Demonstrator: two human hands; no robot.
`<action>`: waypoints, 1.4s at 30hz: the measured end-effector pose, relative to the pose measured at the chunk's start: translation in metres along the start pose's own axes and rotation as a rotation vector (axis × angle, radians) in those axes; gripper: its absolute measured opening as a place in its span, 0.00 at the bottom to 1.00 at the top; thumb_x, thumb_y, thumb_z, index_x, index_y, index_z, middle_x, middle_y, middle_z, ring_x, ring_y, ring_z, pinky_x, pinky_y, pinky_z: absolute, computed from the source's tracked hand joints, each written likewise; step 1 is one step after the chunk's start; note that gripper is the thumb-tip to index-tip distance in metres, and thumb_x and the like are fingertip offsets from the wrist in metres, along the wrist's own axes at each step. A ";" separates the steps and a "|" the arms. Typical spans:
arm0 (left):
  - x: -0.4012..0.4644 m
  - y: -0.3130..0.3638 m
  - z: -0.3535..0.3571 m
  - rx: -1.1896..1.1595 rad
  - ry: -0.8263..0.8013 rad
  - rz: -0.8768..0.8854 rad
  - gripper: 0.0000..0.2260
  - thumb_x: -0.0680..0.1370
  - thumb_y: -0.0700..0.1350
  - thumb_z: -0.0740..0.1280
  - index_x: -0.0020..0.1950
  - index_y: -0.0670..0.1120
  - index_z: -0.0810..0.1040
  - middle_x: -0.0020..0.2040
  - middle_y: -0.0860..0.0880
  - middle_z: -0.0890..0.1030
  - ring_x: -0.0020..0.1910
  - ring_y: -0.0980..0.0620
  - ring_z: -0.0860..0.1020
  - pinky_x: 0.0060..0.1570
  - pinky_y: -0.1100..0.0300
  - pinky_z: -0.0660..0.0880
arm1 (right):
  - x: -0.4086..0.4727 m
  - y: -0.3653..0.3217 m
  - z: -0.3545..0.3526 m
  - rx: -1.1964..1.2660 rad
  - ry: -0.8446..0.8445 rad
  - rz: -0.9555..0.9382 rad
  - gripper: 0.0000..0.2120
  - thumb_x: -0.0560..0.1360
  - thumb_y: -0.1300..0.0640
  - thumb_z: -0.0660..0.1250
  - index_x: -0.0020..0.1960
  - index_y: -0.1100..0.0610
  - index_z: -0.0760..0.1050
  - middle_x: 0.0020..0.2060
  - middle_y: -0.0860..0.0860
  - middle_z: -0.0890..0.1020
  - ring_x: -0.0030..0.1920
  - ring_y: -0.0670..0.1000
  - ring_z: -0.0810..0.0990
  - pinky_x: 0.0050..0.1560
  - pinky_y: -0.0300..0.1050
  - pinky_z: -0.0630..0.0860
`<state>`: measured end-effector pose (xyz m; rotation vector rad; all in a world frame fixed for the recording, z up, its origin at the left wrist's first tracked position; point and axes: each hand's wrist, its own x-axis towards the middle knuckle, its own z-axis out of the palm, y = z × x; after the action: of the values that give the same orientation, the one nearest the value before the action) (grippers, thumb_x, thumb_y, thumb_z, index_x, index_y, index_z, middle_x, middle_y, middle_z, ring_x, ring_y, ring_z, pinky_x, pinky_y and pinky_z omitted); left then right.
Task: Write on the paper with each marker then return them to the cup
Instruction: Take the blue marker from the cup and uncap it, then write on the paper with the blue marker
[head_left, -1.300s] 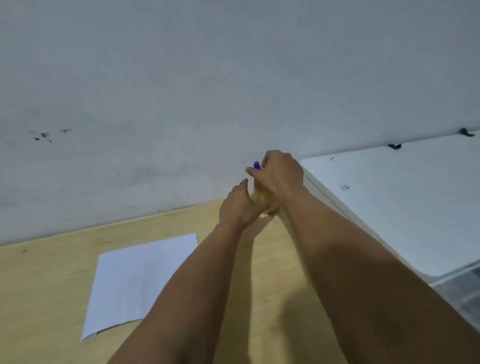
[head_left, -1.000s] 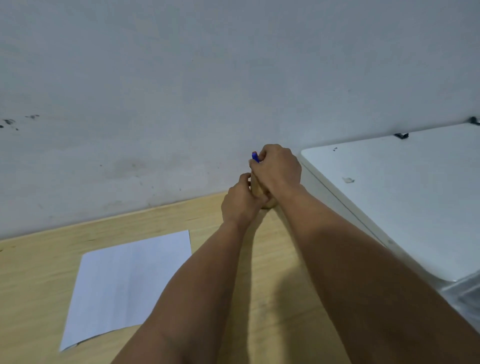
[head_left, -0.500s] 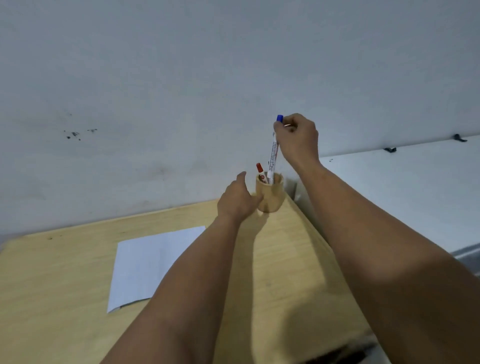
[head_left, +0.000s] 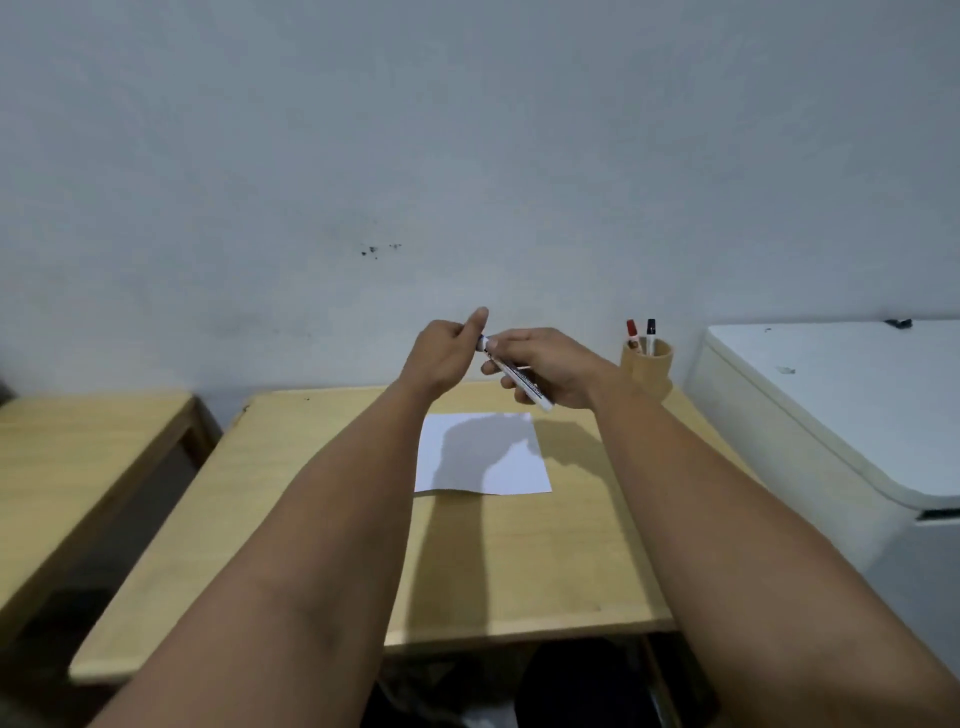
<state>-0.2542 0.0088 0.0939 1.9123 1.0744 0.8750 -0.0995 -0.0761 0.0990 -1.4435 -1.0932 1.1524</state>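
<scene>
Marker (head_left: 517, 378) one of three, gripped in right hand (head_left: 553, 370) above blank paper (head_left: 483, 453), left hand (head_left: 445, 353) pinching its cap end — nothing written yet; red and black markers wait in cup (head_left: 647, 368).

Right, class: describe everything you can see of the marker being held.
The marker is slim with a white barrel bearing dark print. It is held tilted above the paper, not touching it. The right hand wraps its barrel; the left hand pinches its upper, cap end, mostly hiding the cap.
</scene>
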 end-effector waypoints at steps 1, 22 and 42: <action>-0.002 -0.006 -0.012 -0.015 0.002 -0.010 0.25 0.83 0.61 0.60 0.30 0.49 0.76 0.29 0.48 0.71 0.31 0.47 0.69 0.39 0.55 0.69 | 0.003 -0.001 0.011 -0.012 -0.021 0.000 0.09 0.83 0.54 0.71 0.59 0.57 0.87 0.42 0.52 0.87 0.33 0.48 0.79 0.32 0.40 0.74; 0.019 -0.158 -0.086 0.858 0.035 -0.110 0.29 0.85 0.64 0.47 0.41 0.46 0.76 0.44 0.46 0.82 0.43 0.42 0.78 0.43 0.53 0.70 | 0.084 0.050 0.052 -0.055 0.170 0.003 0.11 0.85 0.64 0.64 0.66 0.55 0.76 0.47 0.59 0.84 0.35 0.52 0.77 0.34 0.44 0.77; 0.000 -0.174 -0.051 1.093 -0.084 -0.126 0.29 0.81 0.67 0.50 0.40 0.47 0.77 0.35 0.52 0.75 0.38 0.46 0.77 0.35 0.57 0.66 | 0.083 0.048 0.053 0.529 0.319 0.003 0.14 0.83 0.62 0.62 0.58 0.54 0.86 0.49 0.57 0.88 0.41 0.55 0.85 0.45 0.48 0.81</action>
<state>-0.3611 0.0850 -0.0315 2.6346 1.8105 0.0664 -0.1349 0.0057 0.0354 -1.1535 -0.5121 1.0648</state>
